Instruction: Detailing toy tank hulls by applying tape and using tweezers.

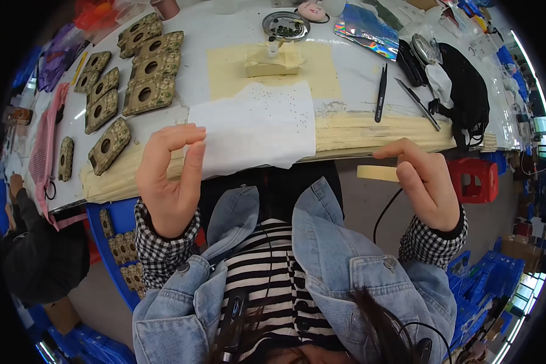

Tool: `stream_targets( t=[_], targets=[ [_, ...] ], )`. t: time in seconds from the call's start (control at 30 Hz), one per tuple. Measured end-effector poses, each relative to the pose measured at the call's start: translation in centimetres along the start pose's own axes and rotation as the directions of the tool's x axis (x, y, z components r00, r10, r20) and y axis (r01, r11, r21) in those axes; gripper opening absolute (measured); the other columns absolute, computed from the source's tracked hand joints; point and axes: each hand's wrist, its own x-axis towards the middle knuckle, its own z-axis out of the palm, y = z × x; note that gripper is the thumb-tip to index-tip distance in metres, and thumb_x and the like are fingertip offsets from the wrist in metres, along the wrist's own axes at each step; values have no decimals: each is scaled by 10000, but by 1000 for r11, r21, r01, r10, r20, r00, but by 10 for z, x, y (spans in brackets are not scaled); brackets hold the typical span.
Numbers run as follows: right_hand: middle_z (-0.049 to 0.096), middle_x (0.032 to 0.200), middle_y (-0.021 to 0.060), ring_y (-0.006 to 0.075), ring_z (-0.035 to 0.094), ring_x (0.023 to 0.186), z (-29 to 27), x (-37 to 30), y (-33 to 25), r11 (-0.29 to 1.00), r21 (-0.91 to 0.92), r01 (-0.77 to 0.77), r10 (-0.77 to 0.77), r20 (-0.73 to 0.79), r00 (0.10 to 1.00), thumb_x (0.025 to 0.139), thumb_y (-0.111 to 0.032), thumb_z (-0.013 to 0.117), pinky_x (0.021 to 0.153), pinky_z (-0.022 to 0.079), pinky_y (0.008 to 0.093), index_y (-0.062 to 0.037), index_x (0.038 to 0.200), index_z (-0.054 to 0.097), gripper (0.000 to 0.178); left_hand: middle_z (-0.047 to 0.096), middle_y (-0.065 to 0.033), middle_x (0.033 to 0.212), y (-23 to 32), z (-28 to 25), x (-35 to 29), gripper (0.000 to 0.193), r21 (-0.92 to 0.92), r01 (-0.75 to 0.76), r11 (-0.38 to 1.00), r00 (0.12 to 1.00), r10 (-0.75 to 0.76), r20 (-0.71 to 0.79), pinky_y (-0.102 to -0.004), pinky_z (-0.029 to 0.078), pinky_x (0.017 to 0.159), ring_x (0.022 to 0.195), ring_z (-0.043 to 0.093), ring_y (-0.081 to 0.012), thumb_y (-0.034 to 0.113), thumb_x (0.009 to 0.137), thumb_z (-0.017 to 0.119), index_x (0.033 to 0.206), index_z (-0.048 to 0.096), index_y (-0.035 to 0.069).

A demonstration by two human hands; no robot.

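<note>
My left hand (173,176) is raised at the table's front edge, left of the white sheet of paper (255,130). Its fingers curve over with a gap to the thumb, and nothing shows between them. On the right, my right hand (428,185) is held just off the table edge, thumb and index finger apart. A pale yellow roll of tape (377,173) appears beside the thumb, its right end overlapped by it; whether other fingers support the roll is hidden. Small dark specks lie scattered over the paper's upper right part.
Camouflage-patterned cases with round holes (150,68) stand at left. A yellowish block (272,65), a round metal dish (285,25), black tweezers (381,94), a pen-like tool (417,103) and a black cloth item (464,91) lie beyond. A red stool (474,181) and a co-worker's dark sleeve (39,242) flank me.
</note>
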Motion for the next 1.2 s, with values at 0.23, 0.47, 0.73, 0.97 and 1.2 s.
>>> stream_targets(
  t=[0.23,0.47,0.73,0.97,1.2],
  targets=[
    [468,594,-59,7,332,485,41,27,0,704,702,-103,29,117,993,1020,-294,332,470,283,172,-9,1115,525,357,594,-170,1150,41,50,-5,452,-509,407,758,838,-89,538,-296,473,921,1048,599,-199,95,876,640,1265,471,-62],
    [413,587,-50,24,329,480,45,32,16,582,801,-141,129,80,988,1030,-372,272,459,291,183,13,1176,473,458,637,-161,1071,35,65,-10,382,-647,660,381,712,-42,701,-299,515,878,1007,621,-181,72,916,579,1251,474,-79],
    [611,1029,145,219,563,929,42,30,26,758,537,371,-35,-534,845,952,-619,148,897,420,371,43,1169,516,788,633,-104,1059,42,85,-12,381,-440,876,-197,443,-33,896,-298,525,863,980,631,-160,217,999,430,1277,455,-43],
    [531,687,58,189,600,720,43,28,38,787,418,455,-308,-374,875,963,-600,136,821,470,352,-17,741,517,731,615,-105,1123,44,130,-30,354,-209,854,-476,340,208,917,-290,519,893,1032,612,-166,209,1002,433,1263,478,-26],
    [364,607,-16,87,378,513,50,33,42,784,613,99,196,-395,898,954,-623,170,516,378,225,-80,727,414,637,532,-110,1173,55,116,-27,404,-749,588,305,804,-118,583,-281,518,854,1015,588,-160,119,908,600,1263,468,-21]
  ],
)
